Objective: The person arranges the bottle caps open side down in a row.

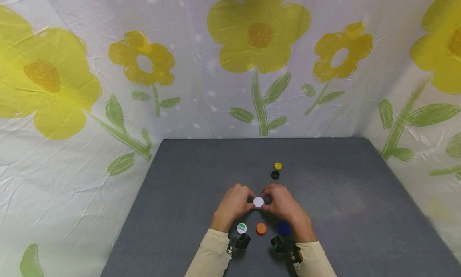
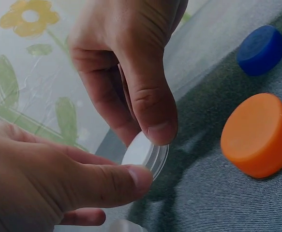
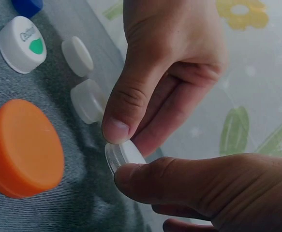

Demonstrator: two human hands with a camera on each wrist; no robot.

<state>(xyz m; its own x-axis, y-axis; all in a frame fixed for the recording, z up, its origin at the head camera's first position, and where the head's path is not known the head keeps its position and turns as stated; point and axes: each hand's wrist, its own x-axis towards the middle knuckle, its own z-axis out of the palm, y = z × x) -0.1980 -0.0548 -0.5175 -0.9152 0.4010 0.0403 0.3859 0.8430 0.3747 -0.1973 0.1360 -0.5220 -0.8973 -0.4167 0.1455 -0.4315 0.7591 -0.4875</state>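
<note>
A round white bottle cap (image 1: 258, 201) with a clear, ridged rim is held between both hands above the dark table. My left hand (image 1: 234, 203) pinches one side with thumb and fingers; in the left wrist view its thumb (image 2: 141, 179) lies along the edge. From the other side my right hand (image 1: 283, 203) pinches the same cap, its thumb (image 3: 128, 176) against the ridged rim in the right wrist view. Closer to the body lie an orange cap (image 1: 261, 229), a white cap with a green mark (image 1: 241, 228) and a dark blue cap (image 1: 284, 228).
Beyond the hands, a yellow cap (image 1: 278, 165) and a black cap (image 1: 275, 175) lie on the grey table (image 1: 201, 161). Two plain white caps, one a disc (image 3: 78, 56), the other taller (image 3: 88, 101), sit near the left hand. Another blue cap (image 3: 28, 7) shows behind them.
</note>
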